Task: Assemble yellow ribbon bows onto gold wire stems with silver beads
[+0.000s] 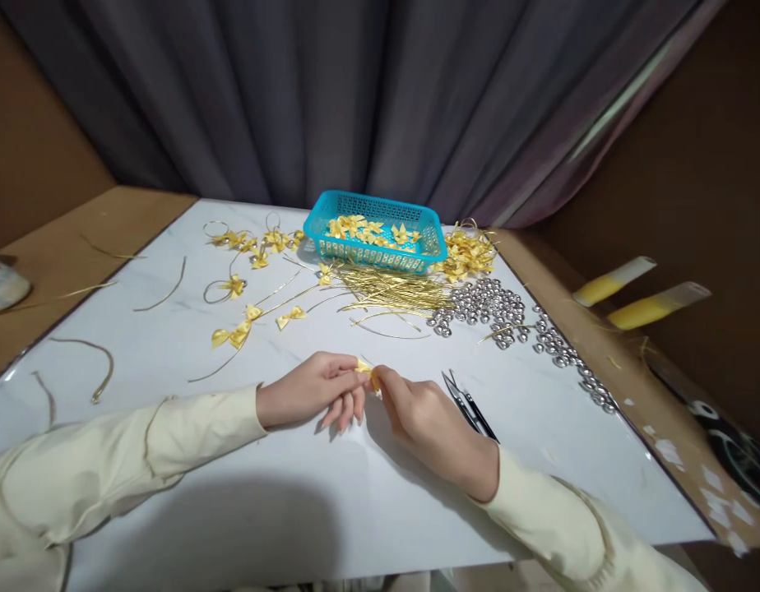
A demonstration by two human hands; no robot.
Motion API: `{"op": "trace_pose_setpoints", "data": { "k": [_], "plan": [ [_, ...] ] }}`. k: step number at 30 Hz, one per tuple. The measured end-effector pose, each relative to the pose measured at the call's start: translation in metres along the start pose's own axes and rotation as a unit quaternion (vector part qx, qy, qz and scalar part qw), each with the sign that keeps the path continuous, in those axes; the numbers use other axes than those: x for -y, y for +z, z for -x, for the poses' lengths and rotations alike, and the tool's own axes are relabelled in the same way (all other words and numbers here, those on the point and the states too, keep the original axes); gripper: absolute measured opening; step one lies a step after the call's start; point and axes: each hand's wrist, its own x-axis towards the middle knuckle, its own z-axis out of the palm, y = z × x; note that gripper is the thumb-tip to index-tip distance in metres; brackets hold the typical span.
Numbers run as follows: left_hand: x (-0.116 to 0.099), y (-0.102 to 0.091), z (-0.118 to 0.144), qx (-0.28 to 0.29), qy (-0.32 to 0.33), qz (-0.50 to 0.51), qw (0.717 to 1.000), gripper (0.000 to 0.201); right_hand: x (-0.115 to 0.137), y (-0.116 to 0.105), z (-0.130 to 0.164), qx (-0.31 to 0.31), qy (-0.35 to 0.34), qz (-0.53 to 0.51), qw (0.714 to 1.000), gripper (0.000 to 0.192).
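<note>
Above the front middle of the white table top (244,469), both hands meet at a small yellow ribbon bow (365,367). My left hand (324,386) pinches the bow between thumb and forefinger, its other fingers curled below. My right hand (426,415) closes its fingertips on the bow's right side, covering part of it. Black thread snips (470,407) lie just right of my right hand. Beyond the hands are loose yellow bows (235,333), a bundle of gold cords (389,289) and a heap of shiny silver rings (488,304).
A turquoise basket (375,255) with yellow bows stands at the back, a pile of corded bows (468,253) beside it. Stray cord pieces (102,362) lie on the left. Two yellow-filled tubes (657,306) and a black-handled tool (734,440) rest along the right edge.
</note>
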Motion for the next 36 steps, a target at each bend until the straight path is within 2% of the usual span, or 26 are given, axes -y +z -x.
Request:
{"op": "trace_pose_setpoints", "data": {
  "k": [4,9,19,26,30,36],
  "plan": [
    [-0.003,-0.004,-0.001,0.021,-0.018,0.067,0.997,0.025,0.0,-0.001,0.0,-0.046,-0.001,-0.042,0.998,0.02],
    [-0.004,-0.009,-0.001,0.024,-0.036,0.114,0.993,0.021,0.001,-0.004,-0.001,-0.084,-0.016,-0.044,0.995,0.021],
    [-0.002,-0.005,0.002,0.015,0.022,0.076,0.997,0.024,-0.001,-0.004,0.002,-0.135,-0.038,-0.035,0.989,0.021],
    [-0.001,0.0,0.007,-0.019,0.063,0.023,0.998,0.029,-0.001,-0.004,0.002,-0.127,-0.044,-0.036,0.99,0.019],
    [0.002,0.0,0.007,-0.028,0.07,0.018,0.997,0.03,-0.001,-0.006,0.0,-0.13,-0.046,-0.009,0.99,0.018],
    [0.004,0.0,0.008,-0.036,0.068,0.007,0.997,0.03,0.002,-0.014,-0.002,-0.138,-0.093,0.063,0.984,0.028]
  ]
}}
